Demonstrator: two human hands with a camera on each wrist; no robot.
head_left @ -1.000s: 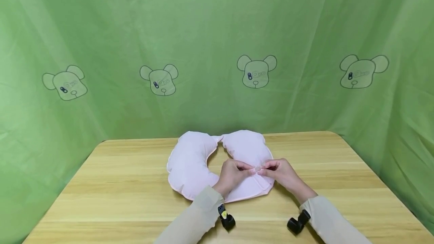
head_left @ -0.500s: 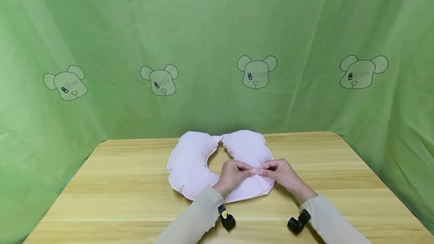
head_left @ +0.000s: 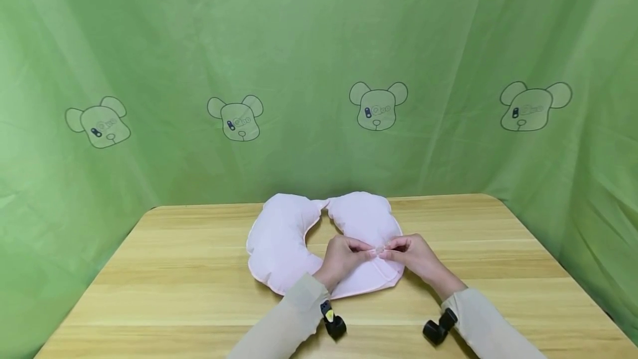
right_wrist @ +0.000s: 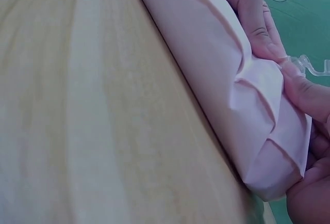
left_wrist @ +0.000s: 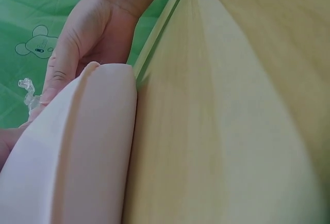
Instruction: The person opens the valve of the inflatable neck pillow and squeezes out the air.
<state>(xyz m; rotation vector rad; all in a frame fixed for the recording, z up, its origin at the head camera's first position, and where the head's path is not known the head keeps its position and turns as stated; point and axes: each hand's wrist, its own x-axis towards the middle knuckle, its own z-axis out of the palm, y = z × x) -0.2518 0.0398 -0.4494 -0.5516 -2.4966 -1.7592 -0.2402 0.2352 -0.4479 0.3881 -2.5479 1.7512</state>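
A pale pink U-shaped inflatable neck pillow [head_left: 281, 240] lies puffed up on the table, with creases at its near right corner. On its right half, a small clear plastic air valve [head_left: 380, 249] stands up between both hands. My left hand [head_left: 340, 258] pinches the valve's left side between thumb and forefinger. From the right, my right hand [head_left: 420, 258] pinches it the same way, fingertips almost meeting the left ones. The valve's clear cap [left_wrist: 25, 83] sticks out open in the left wrist view. The fingertips partly cover the valve's base.
The pillow rests on a light wooden table [head_left: 174, 270]. A green curtain [head_left: 299, 43] with several bear-face prints hangs behind and along the sides. Black wrist straps [head_left: 335, 323] hang below the sleeves, just above the table.
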